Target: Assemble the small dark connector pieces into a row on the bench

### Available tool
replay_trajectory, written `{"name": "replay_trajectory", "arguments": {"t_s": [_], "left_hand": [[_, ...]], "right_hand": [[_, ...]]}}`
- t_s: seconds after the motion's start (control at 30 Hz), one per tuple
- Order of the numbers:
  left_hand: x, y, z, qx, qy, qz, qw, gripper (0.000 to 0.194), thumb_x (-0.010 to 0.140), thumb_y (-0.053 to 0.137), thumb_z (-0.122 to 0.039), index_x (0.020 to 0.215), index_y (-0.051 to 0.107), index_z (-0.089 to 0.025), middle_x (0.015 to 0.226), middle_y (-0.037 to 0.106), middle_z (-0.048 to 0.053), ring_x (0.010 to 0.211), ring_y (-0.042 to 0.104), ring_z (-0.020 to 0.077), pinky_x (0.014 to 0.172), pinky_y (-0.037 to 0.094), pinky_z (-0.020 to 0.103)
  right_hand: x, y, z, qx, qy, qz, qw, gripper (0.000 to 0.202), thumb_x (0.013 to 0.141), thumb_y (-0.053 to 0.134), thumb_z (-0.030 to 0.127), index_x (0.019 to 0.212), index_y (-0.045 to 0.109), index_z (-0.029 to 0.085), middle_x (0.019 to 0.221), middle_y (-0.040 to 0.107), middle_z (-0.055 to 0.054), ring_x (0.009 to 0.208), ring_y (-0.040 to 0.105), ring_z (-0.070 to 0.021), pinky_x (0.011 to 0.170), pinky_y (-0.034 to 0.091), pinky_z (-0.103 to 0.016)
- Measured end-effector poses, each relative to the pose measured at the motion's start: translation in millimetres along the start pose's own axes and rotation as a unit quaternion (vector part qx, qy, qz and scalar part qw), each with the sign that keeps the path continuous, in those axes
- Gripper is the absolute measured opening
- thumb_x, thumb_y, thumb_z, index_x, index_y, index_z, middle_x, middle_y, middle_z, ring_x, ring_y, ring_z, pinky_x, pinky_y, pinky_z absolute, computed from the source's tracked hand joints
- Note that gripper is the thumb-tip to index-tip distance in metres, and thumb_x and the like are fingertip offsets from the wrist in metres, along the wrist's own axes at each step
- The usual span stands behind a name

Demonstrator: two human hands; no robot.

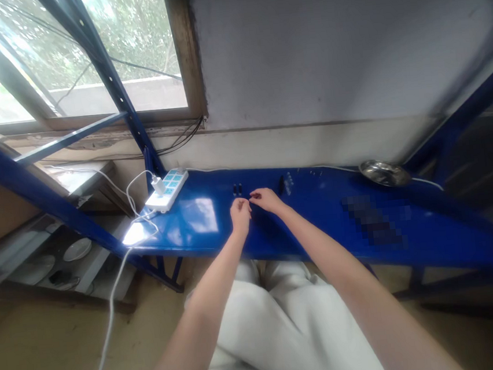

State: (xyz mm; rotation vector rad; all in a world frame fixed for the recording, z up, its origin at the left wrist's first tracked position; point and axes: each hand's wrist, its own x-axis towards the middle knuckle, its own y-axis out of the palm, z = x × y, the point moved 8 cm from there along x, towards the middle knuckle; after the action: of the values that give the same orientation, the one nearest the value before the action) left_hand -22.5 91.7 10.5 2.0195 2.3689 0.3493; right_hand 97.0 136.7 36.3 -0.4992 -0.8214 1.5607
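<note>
Over the blue table [318, 207], my left hand [241, 213] and my right hand [267, 198] nearly meet, fingertips pinched together. Whatever lies between their fingers is too small to make out. Just beyond my left hand, two small black pieces [237, 189] stand side by side on the table. Behind my right hand, to its right, are a black piece [281, 185] and a group of small clear pieces [289, 184]. A few tiny bits [314, 173] lie farther right near the back edge.
A white power strip [167, 191] with a plugged-in charger sits at the table's left end, its cable hanging down. A shiny metal dish [385, 173] is at the back right. Blue frame posts [109, 76] rise at the left. A blurred dark object [374, 222] lies right.
</note>
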Motion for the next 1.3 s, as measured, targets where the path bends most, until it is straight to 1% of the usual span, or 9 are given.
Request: {"name": "replay_trajectory", "arguments": {"t_s": [0.17,0.3,0.47,0.67,0.77,0.87,1.0,1.1,1.3], "left_hand": [[-2,-1.9,2,-0.003,-0.002,-0.009,1.000,0.012,0.075,0.048,-0.025,0.066,0.046,-0.017,0.050,0.044,-0.006,0.037,0.036,0.0039,0.039,0.028,0.017],[-2,-2.0,1,0.001,0.012,-0.001,1.000,0.014,0.077,0.047,-0.025,0.065,0.046,-0.017,0.051,0.044,-0.006,0.039,0.037,0.0038,0.041,0.029,0.017],[-2,-3.5,4,0.009,0.004,-0.004,1.000,0.014,0.077,0.047,-0.025,0.066,0.046,-0.017,0.052,0.045,-0.005,0.040,0.037,0.0044,0.041,0.029,0.017],[-2,-4.5,3,0.012,0.006,-0.006,1.000,0.014,0.077,0.047,-0.025,0.066,0.046,-0.017,0.052,0.044,-0.006,0.040,0.037,0.0042,0.041,0.029,0.017],[-1,-4.0,4,0.011,0.001,-0.005,1.000,0.012,0.077,0.047,-0.024,0.067,0.047,-0.017,0.053,0.044,-0.006,0.040,0.037,0.0041,0.041,0.029,0.017],[-2,-3.4,4,0.010,0.000,-0.002,1.000,0.012,0.077,0.046,-0.024,0.068,0.047,-0.017,0.053,0.044,-0.006,0.040,0.037,0.0042,0.041,0.029,0.017],[-3,-3.0,3,0.011,-0.004,-0.002,1.000,0.014,0.079,0.047,-0.027,0.070,0.049,-0.017,0.054,0.045,-0.005,0.041,0.038,0.0041,0.042,0.030,0.017],[-3,-1.7,1,0.017,-0.009,0.002,1.000,0.019,0.081,0.048,-0.034,0.080,0.053,-0.016,0.055,0.046,-0.005,0.041,0.039,0.0040,0.041,0.031,0.016],[-6,4.1,-5,0.016,-0.016,0.030,0.999,0.043,0.079,0.052,-0.047,0.106,0.056,-0.014,0.061,0.055,-0.001,0.041,0.043,0.0039,0.041,0.035,0.017]], "right_hand": [[25,22,-1,-0.003,0.036,-0.022,0.999,0.034,0.073,0.062,0.023,0.106,0.062,0.013,0.104,0.065,-0.010,0.091,0.062,-0.0176,0.081,0.046,-0.027],[39,32,-3,0.005,0.052,-0.028,0.998,0.036,0.072,0.062,0.025,0.106,0.060,0.017,0.105,0.064,-0.008,0.093,0.060,-0.0175,0.080,0.046,-0.028],[47,41,-3,-0.008,0.050,-0.022,0.998,0.023,0.072,0.062,0.027,0.092,0.062,0.018,0.098,0.066,-0.005,0.089,0.061,-0.0174,0.077,0.045,-0.029],[46,41,4,-0.040,0.032,-0.039,0.998,0.014,0.076,0.056,0.028,0.080,0.062,0.017,0.089,0.065,-0.005,0.079,0.059,-0.0163,0.073,0.044,-0.028],[41,38,4,-0.023,0.036,-0.052,0.998,0.013,0.078,0.053,0.025,0.078,0.063,0.017,0.083,0.066,-0.004,0.074,0.058,-0.0147,0.073,0.044,-0.028],[35,32,2,0.019,0.035,-0.083,0.996,0.016,0.078,0.053,0.024,0.084,0.065,0.017,0.081,0.065,-0.004,0.072,0.057,-0.0143,0.072,0.044,-0.028],[14,6,9,0.083,-0.013,-0.190,0.978,0.027,0.080,0.051,0.027,0.101,0.065,0.016,0.089,0.062,-0.006,0.075,0.055,-0.0143,0.076,0.045,-0.028],[-10,-14,15,0.120,-0.045,-0.255,0.958,0.033,0.083,0.049,0.031,0.109,0.063,0.018,0.091,0.057,-0.006,0.074,0.053,-0.0129,0.075,0.046,-0.028],[-47,-23,17,0.051,-0.096,-0.298,0.948,0.030,0.086,0.046,0.033,0.109,0.064,0.026,0.090,0.048,-0.004,0.078,0.050,-0.0131,0.072,0.046,-0.027]]}}
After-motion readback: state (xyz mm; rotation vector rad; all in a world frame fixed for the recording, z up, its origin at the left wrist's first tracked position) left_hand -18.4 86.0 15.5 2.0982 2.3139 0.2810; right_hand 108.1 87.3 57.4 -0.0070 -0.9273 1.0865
